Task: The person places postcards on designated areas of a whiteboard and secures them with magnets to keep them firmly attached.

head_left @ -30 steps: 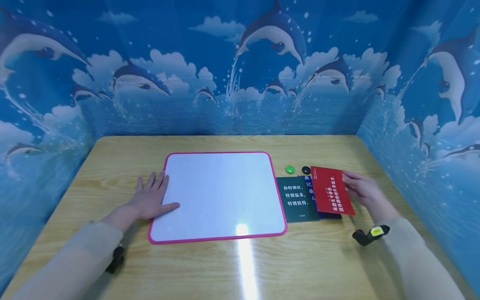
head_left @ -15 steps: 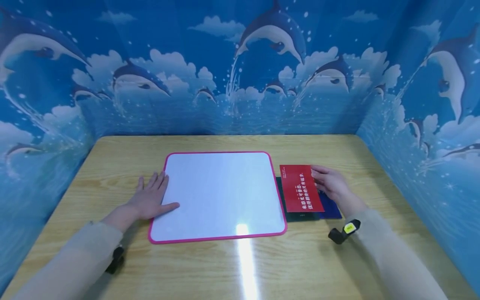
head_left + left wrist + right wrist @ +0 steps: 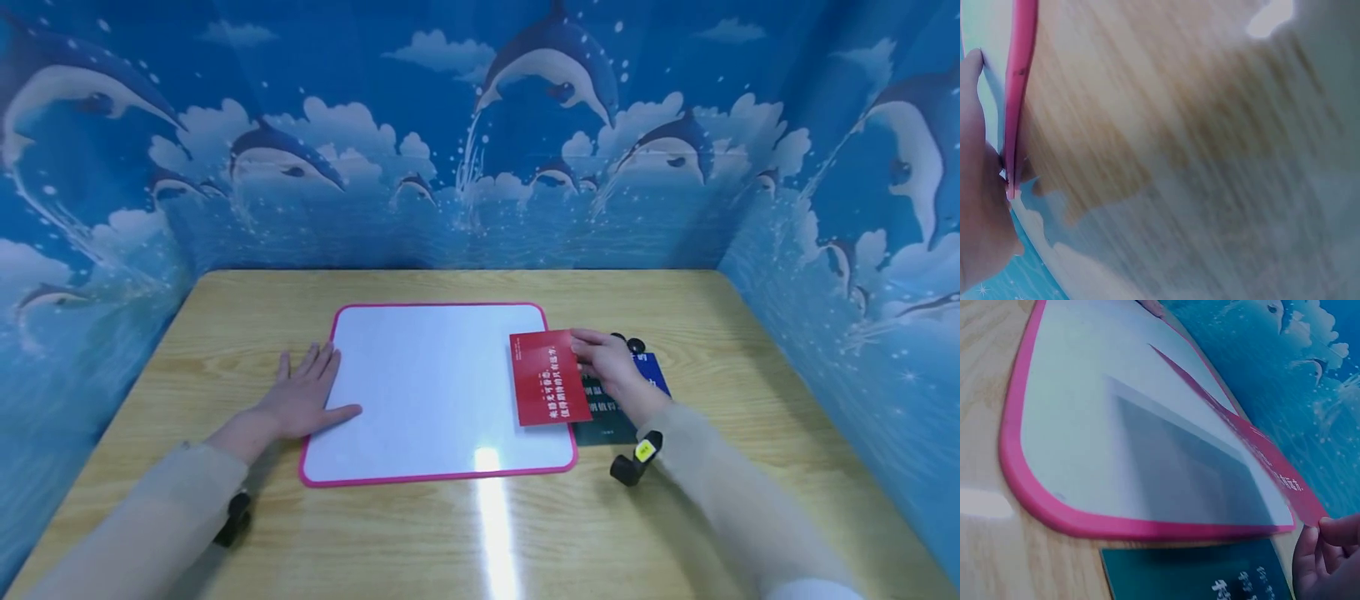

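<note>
A whiteboard (image 3: 427, 392) with a pink rim lies flat on the wooden table. My left hand (image 3: 303, 398) rests spread on its left edge, thumb on the white surface; the left wrist view shows part of that hand (image 3: 979, 187) beside the pink rim. With thumb and fingers, my right hand (image 3: 611, 367) pinches the right edge of a red card (image 3: 547, 379) printed with white characters. The card hangs over the board's right side, and in the right wrist view the red card (image 3: 1272, 459) is raised above the board, its shadow beneath.
Right of the board lie a dark green card (image 3: 606, 429) and a blue card (image 3: 651, 371), partly covered by my right hand and arm. A black round magnet (image 3: 636, 345) sits behind them. A dolphin-print curtain (image 3: 450, 217) stands along the table's back.
My right hand has carried the red card leftward, from above the blue and green cards to over the board's right side. The left hand has stayed in place.
</note>
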The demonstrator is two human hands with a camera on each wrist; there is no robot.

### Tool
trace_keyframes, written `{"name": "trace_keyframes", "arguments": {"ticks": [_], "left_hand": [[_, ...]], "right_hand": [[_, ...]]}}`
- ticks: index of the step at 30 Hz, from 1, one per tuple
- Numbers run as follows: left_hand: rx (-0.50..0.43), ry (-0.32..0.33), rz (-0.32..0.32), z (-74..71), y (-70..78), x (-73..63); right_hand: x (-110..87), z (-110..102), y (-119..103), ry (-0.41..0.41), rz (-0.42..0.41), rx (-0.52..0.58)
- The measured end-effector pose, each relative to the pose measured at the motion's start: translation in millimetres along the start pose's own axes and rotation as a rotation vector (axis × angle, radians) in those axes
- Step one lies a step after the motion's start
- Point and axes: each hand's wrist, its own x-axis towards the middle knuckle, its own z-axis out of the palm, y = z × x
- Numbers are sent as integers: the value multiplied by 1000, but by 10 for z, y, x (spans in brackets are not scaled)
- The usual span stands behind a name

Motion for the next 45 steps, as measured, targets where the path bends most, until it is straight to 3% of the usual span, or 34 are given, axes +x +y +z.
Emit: {"name": "trace_keyframes", "arguments": {"ticks": [16, 24, 29, 32, 40, 45], "left_hand": [[8, -1, 11, -1, -15, 20], [8, -11, 12, 4, -15, 20], [10, -11, 13, -7, -8, 21], [10, -13, 12, -20, -4, 16], [6, -23, -6, -35, 7, 3], [5, -24, -10, -37, 12, -2]], "right_hand": [[69, 209, 16, -6, -12, -6], [78, 262, 54, -6, -87, -166], [54, 256, 28, 11, -181, -315], [10, 241, -3, 15, -283, -463], [-228, 258, 76, -136, -547, -961], [-314, 238, 207, -191, -683, -1169]]}}
